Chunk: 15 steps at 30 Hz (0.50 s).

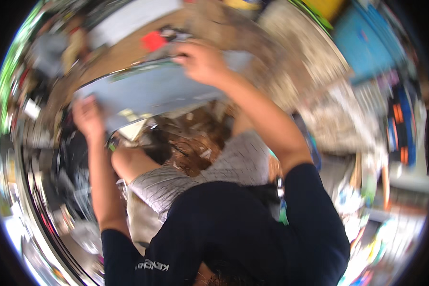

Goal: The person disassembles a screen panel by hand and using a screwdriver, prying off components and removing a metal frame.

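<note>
Presently, left hand: at edge of grey panel; grip blurred, indeterminable
Right hand: curled, hold unclear
Shirt: pale lettering

Fisheye head cam faces dn, hands nr.

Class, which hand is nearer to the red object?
Right: the right hand is just right of the red object; the left hand is farther, by the left end of the panel.
</note>
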Available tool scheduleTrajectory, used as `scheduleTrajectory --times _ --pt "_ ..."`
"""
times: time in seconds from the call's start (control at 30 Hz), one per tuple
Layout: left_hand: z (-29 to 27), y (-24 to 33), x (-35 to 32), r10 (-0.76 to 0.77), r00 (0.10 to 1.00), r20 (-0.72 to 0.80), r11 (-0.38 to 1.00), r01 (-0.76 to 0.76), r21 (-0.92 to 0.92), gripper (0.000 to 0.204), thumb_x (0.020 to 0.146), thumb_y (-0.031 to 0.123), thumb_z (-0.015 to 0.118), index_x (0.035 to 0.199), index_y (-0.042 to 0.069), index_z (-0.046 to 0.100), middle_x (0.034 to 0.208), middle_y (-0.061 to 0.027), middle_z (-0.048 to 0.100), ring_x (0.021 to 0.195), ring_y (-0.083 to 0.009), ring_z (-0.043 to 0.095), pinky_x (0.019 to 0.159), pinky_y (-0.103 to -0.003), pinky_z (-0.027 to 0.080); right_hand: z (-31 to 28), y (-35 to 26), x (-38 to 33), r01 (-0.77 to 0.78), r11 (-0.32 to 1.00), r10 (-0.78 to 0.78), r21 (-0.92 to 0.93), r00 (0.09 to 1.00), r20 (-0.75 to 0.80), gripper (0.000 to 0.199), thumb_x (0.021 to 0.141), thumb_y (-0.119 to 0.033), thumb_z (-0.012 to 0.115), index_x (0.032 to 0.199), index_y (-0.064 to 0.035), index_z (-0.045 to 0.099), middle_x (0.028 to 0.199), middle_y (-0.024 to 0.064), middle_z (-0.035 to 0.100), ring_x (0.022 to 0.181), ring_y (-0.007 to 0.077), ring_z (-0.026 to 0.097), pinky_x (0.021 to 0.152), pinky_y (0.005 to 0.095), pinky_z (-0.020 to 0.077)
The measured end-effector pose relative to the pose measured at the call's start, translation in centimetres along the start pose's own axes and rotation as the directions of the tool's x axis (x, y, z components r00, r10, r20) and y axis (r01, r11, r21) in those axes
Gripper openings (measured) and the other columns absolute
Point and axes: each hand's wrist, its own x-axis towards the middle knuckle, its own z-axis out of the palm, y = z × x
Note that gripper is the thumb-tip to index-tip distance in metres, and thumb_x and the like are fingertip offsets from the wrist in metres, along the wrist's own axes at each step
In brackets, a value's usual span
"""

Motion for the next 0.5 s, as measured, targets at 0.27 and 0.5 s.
scheduleTrajectory --times 0.27,0.5 --pt "0.1 8.1 9.3 0.200 0.970 0.138 0.974 -0.183 -0.131 0.037 0.099 0.034 0.059 0.107 -0.002 0.063 0.096 -0.0073 0.065 0.086 -0.0141 0.056 0.078 -0.029 0.047 0.9 1.9 -2.9 -0.130 0.982 0.174 0.133 0.896 -0.409 0.013 0.081 -0.017 0.067 0.093 -0.0129 0.070 0.090 0.0096 0.068 0.090 0.0308 0.063 0.079 0.0453 0.0479" --pt "-1.5 4.0 13.0 0.363 0.924 0.119 0.890 -0.382 0.250 0.041 0.097 0.032 0.061 0.119 -0.003 0.062 0.101 -0.0117 0.069 0.087 -0.0181 0.061 0.079 -0.031 0.050 -7.3 5.7 -15.3 -0.432 0.780 0.590 0.452 0.748 -0.303 0.038 0.089 -0.031 0.069 0.118 -0.0072 0.066 0.112 0.0111 0.069 0.106 0.0234 0.064 0.091 0.0360 0.0498"
